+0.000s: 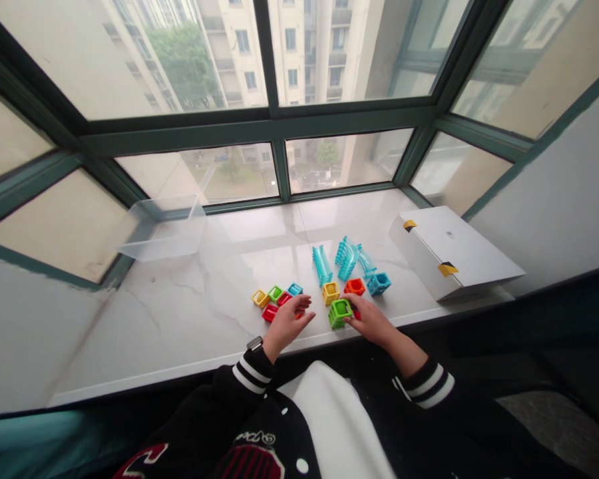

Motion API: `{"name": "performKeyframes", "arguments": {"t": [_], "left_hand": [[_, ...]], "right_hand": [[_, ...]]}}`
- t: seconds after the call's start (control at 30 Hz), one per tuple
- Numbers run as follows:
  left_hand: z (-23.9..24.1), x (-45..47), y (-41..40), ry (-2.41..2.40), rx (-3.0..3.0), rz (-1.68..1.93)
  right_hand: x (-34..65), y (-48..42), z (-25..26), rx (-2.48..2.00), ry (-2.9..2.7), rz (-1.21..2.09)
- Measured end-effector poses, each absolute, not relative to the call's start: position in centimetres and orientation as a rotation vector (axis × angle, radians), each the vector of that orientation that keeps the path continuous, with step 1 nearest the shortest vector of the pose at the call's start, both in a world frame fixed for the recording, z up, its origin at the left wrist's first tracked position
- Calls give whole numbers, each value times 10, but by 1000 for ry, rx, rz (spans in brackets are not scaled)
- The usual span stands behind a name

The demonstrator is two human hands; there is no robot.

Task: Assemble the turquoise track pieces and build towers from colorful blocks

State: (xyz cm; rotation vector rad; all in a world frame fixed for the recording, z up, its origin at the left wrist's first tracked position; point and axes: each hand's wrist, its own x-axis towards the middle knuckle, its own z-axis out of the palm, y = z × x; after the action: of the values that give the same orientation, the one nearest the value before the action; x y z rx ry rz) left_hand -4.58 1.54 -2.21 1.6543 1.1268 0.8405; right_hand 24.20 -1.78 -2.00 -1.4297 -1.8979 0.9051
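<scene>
My right hand (371,320) grips a green hollow toy block (339,313) at its right side, near the front of the sill. To the left of it my left hand (290,321) is open, thumb apart from the fingers, and partly covers some small pieces. Beside that hand lie a yellow piece (260,297), a green piece (275,293), a blue piece (295,289) and red pieces (269,313). Behind the green block are a yellow block (331,293), an orange-red block (354,287) and a blue block (379,284). A red block is mostly hidden by my right hand.
Clear blue track pieces, one straight (322,265) and one curved (347,258), lie behind the blocks. A transparent plastic bin (166,246) stands at the back left. At right is a white box (452,249) with yellow-black tabs. Windows enclose the marble-patterned sill (204,286).
</scene>
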Motion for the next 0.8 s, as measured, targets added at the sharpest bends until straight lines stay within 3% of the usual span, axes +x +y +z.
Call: {"name": "performKeyframes", "arguments": {"t": [0.37,0.67,0.8], "left_hand": [[-38,-133,10,1529,1669,981],[-47,-131,-6,1466,2042,902],[-56,-130,-4,1402,2132,834]], "right_hand": [[251,-23,-3,-1415,-1900,880],[223,-32,60,-1242,-1826,366],[185,-37,77,-1085,-1870,465]]}}
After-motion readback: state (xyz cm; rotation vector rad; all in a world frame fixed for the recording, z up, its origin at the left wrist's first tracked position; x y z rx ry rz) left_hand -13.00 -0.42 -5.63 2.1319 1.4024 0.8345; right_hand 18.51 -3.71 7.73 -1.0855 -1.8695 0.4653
